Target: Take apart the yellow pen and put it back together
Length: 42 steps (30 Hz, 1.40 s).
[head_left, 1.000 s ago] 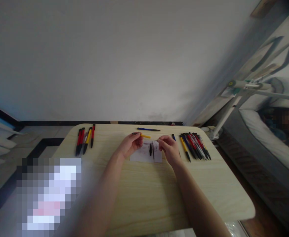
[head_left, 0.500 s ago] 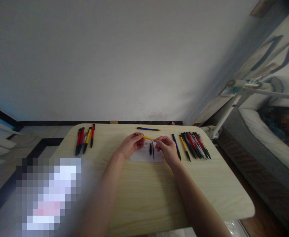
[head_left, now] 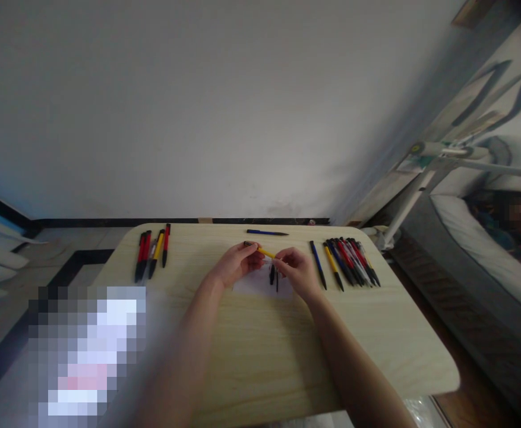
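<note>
Between my hands is a yellow pen (head_left: pixel 267 253) with a black end, tilted down to the right. My left hand (head_left: pixel 237 261) is closed around its black end. At the other end, my right hand (head_left: pixel 294 266) pinches with thumb and fingers; any small part held there is too fine to make out. Below them a white sheet of paper (head_left: pixel 253 285) lies on the table, partly covered by my hands. On it are a short black pen piece (head_left: pixel 272 274) and a thin dark refill (head_left: pixel 277 282).
Several red, yellow and clear pens (head_left: pixel 153 255) lie at the left of the wooden table (head_left: pixel 260 345). A blue pen (head_left: pixel 268 232) lies at the back edge. To the right are another blue pen (head_left: pixel 318 266), a yellow one (head_left: pixel 334 267) and a bunch of pens (head_left: pixel 353 261).
My right hand has moved slightly left and down, its fingers now at the yellow pen's right end. My left hand keeps its hold, almost unmoved.
</note>
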Each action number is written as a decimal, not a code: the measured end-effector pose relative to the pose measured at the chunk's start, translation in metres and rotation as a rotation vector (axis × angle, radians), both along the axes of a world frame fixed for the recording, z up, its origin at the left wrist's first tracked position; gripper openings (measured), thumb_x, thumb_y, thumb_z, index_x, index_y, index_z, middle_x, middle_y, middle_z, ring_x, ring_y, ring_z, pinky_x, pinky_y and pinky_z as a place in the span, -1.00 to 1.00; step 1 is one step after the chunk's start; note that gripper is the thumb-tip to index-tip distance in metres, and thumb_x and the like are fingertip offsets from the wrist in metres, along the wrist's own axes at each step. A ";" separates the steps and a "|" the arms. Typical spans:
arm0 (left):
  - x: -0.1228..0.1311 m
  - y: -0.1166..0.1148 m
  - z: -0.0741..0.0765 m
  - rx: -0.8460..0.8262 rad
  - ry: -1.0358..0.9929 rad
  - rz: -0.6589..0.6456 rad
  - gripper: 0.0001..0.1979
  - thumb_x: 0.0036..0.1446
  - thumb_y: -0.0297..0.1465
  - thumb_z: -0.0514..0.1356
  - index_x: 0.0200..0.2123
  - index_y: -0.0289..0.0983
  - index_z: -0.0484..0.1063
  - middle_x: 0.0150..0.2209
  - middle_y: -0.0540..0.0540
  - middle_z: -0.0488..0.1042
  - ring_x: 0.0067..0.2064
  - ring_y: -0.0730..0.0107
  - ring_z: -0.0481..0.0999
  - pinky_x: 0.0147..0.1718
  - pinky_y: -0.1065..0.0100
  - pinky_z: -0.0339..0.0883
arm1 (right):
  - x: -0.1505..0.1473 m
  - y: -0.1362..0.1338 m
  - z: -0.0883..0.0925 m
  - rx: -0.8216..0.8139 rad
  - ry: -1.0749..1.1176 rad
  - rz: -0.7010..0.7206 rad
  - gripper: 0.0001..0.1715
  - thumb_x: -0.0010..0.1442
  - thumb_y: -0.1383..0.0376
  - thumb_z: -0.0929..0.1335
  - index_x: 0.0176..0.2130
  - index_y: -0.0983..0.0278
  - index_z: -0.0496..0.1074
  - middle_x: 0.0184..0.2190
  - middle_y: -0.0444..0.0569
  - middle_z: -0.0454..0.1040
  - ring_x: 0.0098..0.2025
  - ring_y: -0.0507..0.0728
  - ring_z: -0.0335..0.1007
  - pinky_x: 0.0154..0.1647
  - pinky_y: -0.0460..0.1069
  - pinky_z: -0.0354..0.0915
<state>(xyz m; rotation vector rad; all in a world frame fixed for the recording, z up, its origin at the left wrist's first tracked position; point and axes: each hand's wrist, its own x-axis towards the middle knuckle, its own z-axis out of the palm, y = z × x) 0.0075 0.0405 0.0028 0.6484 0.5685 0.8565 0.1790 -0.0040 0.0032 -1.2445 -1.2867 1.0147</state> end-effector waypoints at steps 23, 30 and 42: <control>-0.010 0.006 -0.002 -0.224 -0.311 0.058 -0.88 0.10 -0.43 0.10 -0.38 -0.34 0.40 -0.51 -0.05 0.47 -0.44 0.44 0.48 -0.12 0.00 0.25 | 0.022 -0.002 0.000 0.071 -0.756 0.088 -0.87 0.05 0.26 0.27 -0.31 0.23 0.29 -0.63 -0.20 0.30 -0.60 -0.02 0.17 -0.58 -0.14 0.04; -0.011 0.008 -0.003 -0.233 -0.291 0.067 -0.89 0.09 -0.43 0.10 -0.38 -0.35 0.40 -0.51 -0.04 0.48 -0.42 0.42 0.49 -0.07 -0.07 0.19 | 0.021 -0.002 -0.002 0.089 -0.855 0.081 -0.87 0.05 0.27 0.27 -0.31 0.22 0.31 -0.62 -0.18 0.34 -0.59 -0.02 0.20 -0.54 -0.14 0.06; -0.013 0.008 -0.003 -0.225 -0.301 0.039 -0.87 0.11 -0.43 0.08 -0.37 -0.34 0.40 -0.50 -0.04 0.49 -0.40 0.42 0.49 -0.04 -0.08 0.13 | 0.020 -0.003 0.002 0.046 -0.938 0.074 -0.82 0.06 0.24 0.26 -0.27 0.22 0.34 -0.57 -0.16 0.39 -0.54 -0.01 0.25 -0.51 -0.13 0.06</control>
